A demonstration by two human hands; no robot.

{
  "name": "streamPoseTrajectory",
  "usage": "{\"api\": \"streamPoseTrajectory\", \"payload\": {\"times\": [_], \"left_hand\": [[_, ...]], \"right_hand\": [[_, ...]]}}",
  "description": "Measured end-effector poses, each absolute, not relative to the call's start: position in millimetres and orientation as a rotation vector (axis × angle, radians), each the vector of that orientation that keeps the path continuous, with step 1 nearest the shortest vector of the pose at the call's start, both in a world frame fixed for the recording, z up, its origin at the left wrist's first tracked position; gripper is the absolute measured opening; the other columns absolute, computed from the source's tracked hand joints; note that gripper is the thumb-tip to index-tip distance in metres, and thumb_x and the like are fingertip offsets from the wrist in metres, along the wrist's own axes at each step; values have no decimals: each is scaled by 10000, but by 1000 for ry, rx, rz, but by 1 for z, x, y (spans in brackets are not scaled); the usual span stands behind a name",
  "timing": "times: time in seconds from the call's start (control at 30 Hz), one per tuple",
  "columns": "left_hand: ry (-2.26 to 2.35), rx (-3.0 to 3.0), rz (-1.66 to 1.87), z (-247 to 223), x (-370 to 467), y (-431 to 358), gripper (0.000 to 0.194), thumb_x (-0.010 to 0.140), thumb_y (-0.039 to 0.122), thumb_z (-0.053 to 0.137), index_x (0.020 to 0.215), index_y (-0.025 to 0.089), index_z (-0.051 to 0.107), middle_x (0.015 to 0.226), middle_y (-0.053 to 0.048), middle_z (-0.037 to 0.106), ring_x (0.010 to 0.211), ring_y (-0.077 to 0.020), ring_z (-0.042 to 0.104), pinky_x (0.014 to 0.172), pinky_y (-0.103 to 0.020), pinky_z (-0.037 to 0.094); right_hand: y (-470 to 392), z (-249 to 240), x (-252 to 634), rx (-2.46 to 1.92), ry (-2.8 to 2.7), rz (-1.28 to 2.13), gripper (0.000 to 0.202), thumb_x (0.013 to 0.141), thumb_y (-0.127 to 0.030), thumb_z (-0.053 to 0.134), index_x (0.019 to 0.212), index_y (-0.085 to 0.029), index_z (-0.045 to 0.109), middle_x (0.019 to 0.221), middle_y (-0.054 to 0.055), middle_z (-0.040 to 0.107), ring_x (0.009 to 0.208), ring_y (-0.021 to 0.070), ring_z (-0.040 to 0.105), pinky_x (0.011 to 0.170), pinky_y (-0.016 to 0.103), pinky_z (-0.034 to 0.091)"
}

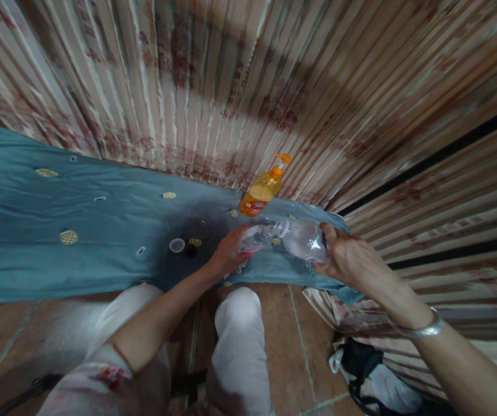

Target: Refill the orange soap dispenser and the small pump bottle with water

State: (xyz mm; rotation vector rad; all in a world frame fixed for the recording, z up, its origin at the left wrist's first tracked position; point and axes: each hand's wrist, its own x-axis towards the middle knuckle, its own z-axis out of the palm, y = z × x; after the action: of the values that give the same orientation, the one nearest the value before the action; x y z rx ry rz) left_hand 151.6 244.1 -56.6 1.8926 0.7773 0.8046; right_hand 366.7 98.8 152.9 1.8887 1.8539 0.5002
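Note:
My left hand (230,252) is wrapped round a small clear plastic bottle (260,236), its neck pointing right. In my right hand (343,254) is a larger clear plastic bottle (304,240), tipped on its side with its neck to the left. The two bottle mouths meet or nearly meet above the cloth; I cannot tell whether liquid is passing between them. Just beyond stands a pump bottle (260,193) with orange-yellow contents and an orange pump head. Left of my left hand lie a clear round cap (176,245) and a small dark cap (191,251).
A teal cloth with pineapple prints (114,214) covers the narrow table. Pleated patterned curtains (213,86) hang behind and to the right, with dark bars (438,156) across them. Below are my knees (239,323), the tiled floor (291,346) and a black-and-white bag-like bundle (373,375).

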Motion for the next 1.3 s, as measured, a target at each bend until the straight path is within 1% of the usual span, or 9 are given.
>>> {"api": "streamPoseTrajectory", "payload": {"times": [0.1,0.23,0.37,0.53,0.67,0.83,1.07,1.2,1.3], "left_hand": [[772,1884,809,-55,151,244,702,773,206,860,1445,250,661,1534,-132,754,1462,-364,699,1290,-550,536],[794,1893,789,-54,151,243,698,775,198,860,1441,228,653,1557,-157,736,1473,-374,689,1290,-554,535],[802,1911,765,-53,152,243,707,776,195,860,1446,232,639,1566,-147,728,1489,-369,681,1299,-550,527],[798,1896,781,-51,152,242,700,768,180,861,1432,227,646,1530,-149,750,1467,-375,694,1295,-559,528],[792,1895,775,-51,151,243,701,775,204,860,1442,243,648,1544,-141,744,1473,-371,690,1296,-558,526],[783,1895,791,-54,151,243,704,774,212,869,1443,250,651,1533,-141,753,1464,-377,695,1286,-562,536],[796,1882,799,-53,152,242,680,760,214,863,1411,226,669,1514,-156,756,1446,-379,709,1271,-556,551],[797,1872,812,-51,152,242,673,757,185,851,1403,239,670,1489,-136,772,1428,-374,719,1265,-556,559],[775,1878,801,-50,152,242,679,762,187,851,1412,254,664,1482,-125,780,1424,-372,718,1267,-549,557]], "right_hand": [[99,153,368,1895,1855,500,501,906,-423,808,1240,-126,582,960,177,814,844,331,813,665,323,493],[100,154,369,1878,1859,482,487,923,-436,784,1246,-132,580,936,164,806,831,323,808,655,318,481],[100,155,369,1881,1839,478,501,911,-438,793,1245,-129,583,949,173,812,839,331,814,658,319,484],[100,154,370,1883,1864,469,497,909,-429,790,1243,-123,586,970,184,817,862,342,819,677,328,498],[100,153,372,1874,1877,466,521,905,-442,799,1256,-123,583,969,179,818,859,340,818,683,326,501],[99,152,372,1874,1878,502,473,897,-418,797,1221,-145,587,939,165,812,832,333,811,657,321,481],[100,154,369,1885,1857,472,490,895,-419,800,1231,-133,586,940,166,811,840,336,817,650,322,474],[100,154,369,1894,1869,473,451,906,-407,796,1206,-155,572,937,160,810,831,328,812,650,318,463],[99,153,371,1900,1857,446,471,904,-408,807,1220,-161,559,934,154,809,831,328,812,644,316,455]]}}
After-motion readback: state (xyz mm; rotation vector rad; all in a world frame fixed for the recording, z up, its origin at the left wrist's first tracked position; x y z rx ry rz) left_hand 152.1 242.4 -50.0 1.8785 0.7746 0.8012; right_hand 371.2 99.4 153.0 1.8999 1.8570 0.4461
